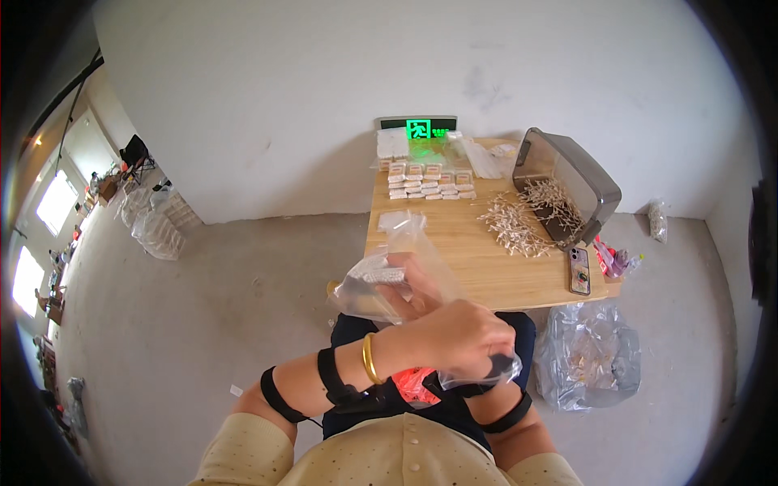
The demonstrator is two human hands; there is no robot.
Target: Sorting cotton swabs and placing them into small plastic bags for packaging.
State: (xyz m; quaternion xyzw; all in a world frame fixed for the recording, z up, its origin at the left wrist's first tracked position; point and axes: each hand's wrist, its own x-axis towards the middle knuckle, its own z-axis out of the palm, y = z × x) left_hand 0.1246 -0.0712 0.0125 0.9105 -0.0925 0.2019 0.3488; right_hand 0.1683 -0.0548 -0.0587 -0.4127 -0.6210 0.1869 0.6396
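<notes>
My arms cross over my lap. My left hand (476, 330), on the arm with a gold bracelet, is closed on the edge of a clear plastic bag (433, 257) near my right wrist. My right hand (415, 285) reaches under it and up into that bag, fingers bent against a white ribbed pack (381, 275) seen blurred through the plastic. Its fingertips are partly hidden by the film. Behind the bag, several small clear-lidded packs (425, 180) stand stacked on the wooden table (454, 223).
A grey translucent bin (601, 190) lies tipped on its side, cotton swabs (519, 223) spilling out. A phone (579, 271) lies by the table's right edge. A lit green exit sign (419, 129) stands behind the packs. On the floor, right, sits a large clear bag (587, 356).
</notes>
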